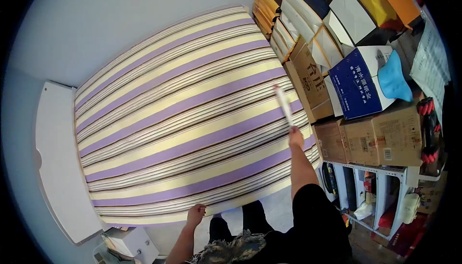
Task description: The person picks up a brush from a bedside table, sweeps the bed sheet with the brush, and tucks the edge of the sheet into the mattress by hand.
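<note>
Where the white headboard stands at the far left, the striped bedspread begins and extends right, covering the bed. Near its lower edge, the left hand is positioned with the forearm angled up from below and the fingers loosely bent. No object shows in this hand; whether its fingers are closed, or whether it touches the fabric, cannot be told.

Further right, the right hand grips the near end of a long white object. The right arm is extended forward, nearly straight. The object lies over the right part of the bedspread, its reddish far end tilted up and left; blur hides its exact type and any contact. The step in hand appears to be handling this object over the fabric; moving it calls for a firm hold and clearance from the cardboard boxes beside the bed.
</note>
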Demonstrator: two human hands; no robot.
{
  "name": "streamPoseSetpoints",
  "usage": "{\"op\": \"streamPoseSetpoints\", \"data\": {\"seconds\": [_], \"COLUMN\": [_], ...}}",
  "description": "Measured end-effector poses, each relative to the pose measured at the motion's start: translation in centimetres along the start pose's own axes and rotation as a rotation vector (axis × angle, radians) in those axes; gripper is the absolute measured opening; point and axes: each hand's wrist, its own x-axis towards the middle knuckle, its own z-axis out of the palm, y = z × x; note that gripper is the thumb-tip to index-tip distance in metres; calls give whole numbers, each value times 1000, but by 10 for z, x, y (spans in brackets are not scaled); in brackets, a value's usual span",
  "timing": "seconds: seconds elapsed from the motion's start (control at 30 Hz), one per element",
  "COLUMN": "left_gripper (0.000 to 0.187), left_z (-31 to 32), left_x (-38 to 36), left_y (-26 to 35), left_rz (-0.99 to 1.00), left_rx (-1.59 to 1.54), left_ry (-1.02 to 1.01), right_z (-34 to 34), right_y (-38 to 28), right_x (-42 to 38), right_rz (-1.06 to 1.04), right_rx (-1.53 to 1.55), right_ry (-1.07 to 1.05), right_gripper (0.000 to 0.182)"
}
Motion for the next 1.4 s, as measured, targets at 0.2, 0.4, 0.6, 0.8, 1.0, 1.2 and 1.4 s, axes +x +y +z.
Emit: {"op": "streamPoseSetpoints", "data": {"seconds": [0.2, 0.4, 0.6, 0.8, 1.0, 1.2, 1.4], "left_gripper": [21, 19, 19, 19, 29, 62, 74], "left_z": [2, -1, 8, 33, 13, -59, -124], "left_x": [5, 12, 37, 76, 147, 281, 424], "left_y": [34, 42, 64, 80, 60, 5, 44], "left_rz": [82, 61, 144, 176, 213, 43, -315], "left_rx": [-118, 103, 221, 130, 187, 410, 310], "left_ry": [-58, -65, -29, -50, 175, 749, 933], "right_z": [-36, 84, 137, 160, 54, -35, 81], "right_y": [165, 109, -114, -167, -2, 14, -75], "right_x": [-16, -103, -210, -155, 95, 54, -24], "right_rz": [242, -361, -786, -1136, -295, -97, -432], "right_rx": [22, 223, 79, -129, 336, 154, 575], "right_ry": [314, 436, -406, -457, -41, 335, -61], "right_gripper": [34, 43, 25, 22, 42, 34, 33]}}
